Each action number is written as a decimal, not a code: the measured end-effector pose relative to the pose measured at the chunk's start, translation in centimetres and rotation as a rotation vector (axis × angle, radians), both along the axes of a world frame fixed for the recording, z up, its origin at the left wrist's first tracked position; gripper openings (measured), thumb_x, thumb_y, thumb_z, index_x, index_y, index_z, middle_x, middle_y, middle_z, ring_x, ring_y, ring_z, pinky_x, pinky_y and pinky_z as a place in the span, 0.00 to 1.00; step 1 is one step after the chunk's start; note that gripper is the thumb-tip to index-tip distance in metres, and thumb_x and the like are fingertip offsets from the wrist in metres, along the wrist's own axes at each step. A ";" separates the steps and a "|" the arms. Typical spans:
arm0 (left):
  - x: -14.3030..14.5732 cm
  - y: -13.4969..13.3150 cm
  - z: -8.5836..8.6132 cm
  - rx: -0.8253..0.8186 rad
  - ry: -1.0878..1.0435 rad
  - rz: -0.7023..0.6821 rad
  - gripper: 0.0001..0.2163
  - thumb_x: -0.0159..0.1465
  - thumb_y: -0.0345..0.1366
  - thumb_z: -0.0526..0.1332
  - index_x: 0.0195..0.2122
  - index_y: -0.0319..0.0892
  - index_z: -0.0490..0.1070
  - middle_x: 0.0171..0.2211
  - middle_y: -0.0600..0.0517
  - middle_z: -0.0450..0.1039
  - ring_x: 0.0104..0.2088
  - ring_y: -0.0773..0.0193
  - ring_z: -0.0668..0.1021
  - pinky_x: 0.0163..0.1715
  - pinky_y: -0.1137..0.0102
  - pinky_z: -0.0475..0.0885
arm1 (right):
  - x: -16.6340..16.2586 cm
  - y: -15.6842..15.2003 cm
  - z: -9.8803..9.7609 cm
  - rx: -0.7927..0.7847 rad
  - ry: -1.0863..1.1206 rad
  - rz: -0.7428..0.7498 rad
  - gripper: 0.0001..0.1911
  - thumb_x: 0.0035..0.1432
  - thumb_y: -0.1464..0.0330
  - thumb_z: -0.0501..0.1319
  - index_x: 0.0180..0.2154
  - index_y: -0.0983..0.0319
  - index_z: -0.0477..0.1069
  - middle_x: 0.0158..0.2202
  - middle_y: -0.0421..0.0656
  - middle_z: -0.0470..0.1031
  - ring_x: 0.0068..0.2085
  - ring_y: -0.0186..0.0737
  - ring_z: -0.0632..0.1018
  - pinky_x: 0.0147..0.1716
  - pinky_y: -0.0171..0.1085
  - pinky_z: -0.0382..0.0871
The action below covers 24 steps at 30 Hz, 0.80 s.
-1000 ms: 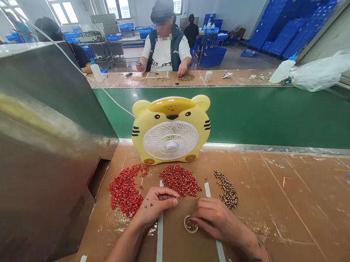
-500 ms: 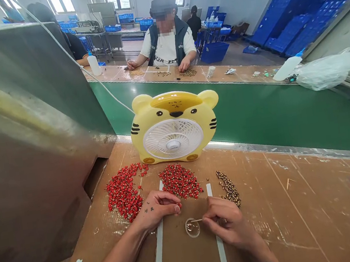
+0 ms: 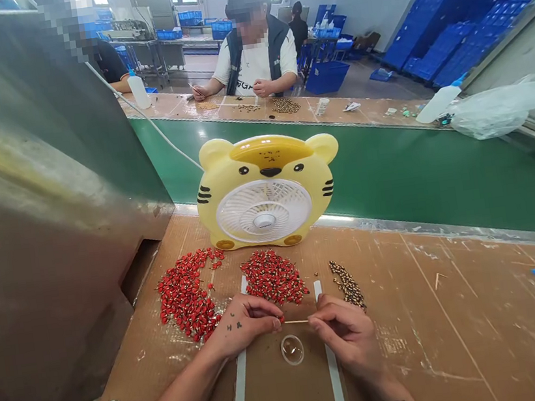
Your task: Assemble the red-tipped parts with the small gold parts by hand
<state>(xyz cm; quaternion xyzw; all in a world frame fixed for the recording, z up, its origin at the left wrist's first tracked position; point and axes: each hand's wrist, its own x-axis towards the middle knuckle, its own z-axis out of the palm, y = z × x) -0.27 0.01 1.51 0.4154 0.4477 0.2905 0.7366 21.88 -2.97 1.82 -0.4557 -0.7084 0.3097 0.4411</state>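
My left hand (image 3: 245, 324) is closed in a pinch on a small red piece (image 3: 280, 320) just below the middle heap of red pieces (image 3: 272, 278). My right hand (image 3: 345, 333) is closed on a thin stick (image 3: 295, 322) whose tip points at that red piece. Below the two hands a small clear round dish (image 3: 292, 349) rests on the cardboard. A second heap of red pieces (image 3: 186, 296) lies to the left. A row of small dark and gold pieces (image 3: 348, 285) lies to the right of my right hand.
A yellow tiger-shaped fan (image 3: 266, 191) stands behind the heaps. A large metal housing (image 3: 36, 204) fills the left side. The green conveyor belt (image 3: 416, 174) runs behind the cardboard-covered bench (image 3: 461, 326). Across it a person (image 3: 255, 51) works at another bench. Blue crates (image 3: 451, 25) are stacked at the back right.
My right hand lifted from the clear dish and brought the stick's tip up to the red piece pinched in my left hand. The view shifted slightly.
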 end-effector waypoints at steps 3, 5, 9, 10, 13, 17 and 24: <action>0.0 -0.1 0.1 0.007 -0.017 0.002 0.08 0.49 0.35 0.72 0.30 0.38 0.81 0.23 0.51 0.78 0.24 0.67 0.74 0.26 0.74 0.63 | -0.1 0.1 0.0 0.018 -0.019 0.006 0.10 0.62 0.68 0.60 0.27 0.61 0.74 0.21 0.40 0.68 0.24 0.36 0.69 0.23 0.35 0.60; 0.0 -0.1 0.1 0.009 -0.033 0.006 0.08 0.49 0.35 0.72 0.30 0.38 0.81 0.23 0.51 0.79 0.25 0.67 0.75 0.27 0.74 0.64 | -0.2 0.0 0.0 0.034 -0.039 0.012 0.10 0.62 0.69 0.60 0.28 0.61 0.74 0.22 0.40 0.68 0.24 0.35 0.69 0.23 0.35 0.60; 0.0 -0.1 0.0 0.000 -0.057 0.022 0.09 0.49 0.36 0.72 0.30 0.38 0.81 0.25 0.50 0.80 0.26 0.65 0.77 0.30 0.73 0.66 | -0.5 -0.2 -0.1 0.063 -0.101 -0.001 0.12 0.62 0.69 0.59 0.26 0.61 0.71 0.21 0.39 0.65 0.24 0.35 0.68 0.24 0.35 0.58; 0.0 -0.1 -0.1 -0.004 -0.066 0.029 0.09 0.49 0.36 0.73 0.30 0.38 0.81 0.25 0.50 0.80 0.27 0.65 0.77 0.30 0.72 0.67 | -0.6 -0.2 -0.1 0.067 -0.114 -0.008 0.13 0.62 0.69 0.59 0.24 0.61 0.69 0.21 0.38 0.64 0.24 0.35 0.67 0.24 0.35 0.57; 0.0 -0.1 -0.2 -0.016 -0.085 0.043 0.10 0.48 0.36 0.73 0.29 0.37 0.80 0.25 0.50 0.80 0.27 0.64 0.78 0.31 0.72 0.68 | -0.5 -0.2 -0.3 0.060 -0.109 -0.016 0.16 0.63 0.69 0.58 0.22 0.61 0.63 0.21 0.37 0.61 0.24 0.34 0.65 0.24 0.35 0.56; -0.1 0.0 -0.1 -0.011 -0.086 0.044 0.10 0.48 0.36 0.73 0.30 0.37 0.80 0.26 0.49 0.80 0.27 0.64 0.78 0.31 0.72 0.68 | 0.3 0.0 -0.4 0.014 -0.076 0.021 0.19 0.65 0.66 0.56 0.21 0.60 0.60 0.21 0.37 0.59 0.24 0.34 0.64 0.24 0.34 0.55; -0.1 -0.1 -0.5 0.003 -0.126 0.053 0.11 0.48 0.36 0.73 0.30 0.37 0.79 0.26 0.49 0.80 0.28 0.63 0.78 0.33 0.71 0.69 | 1.2 0.7 0.3 -0.140 -0.325 0.240 0.21 0.63 0.61 0.59 0.20 0.61 0.62 0.20 0.36 0.63 0.23 0.33 0.66 0.24 0.33 0.56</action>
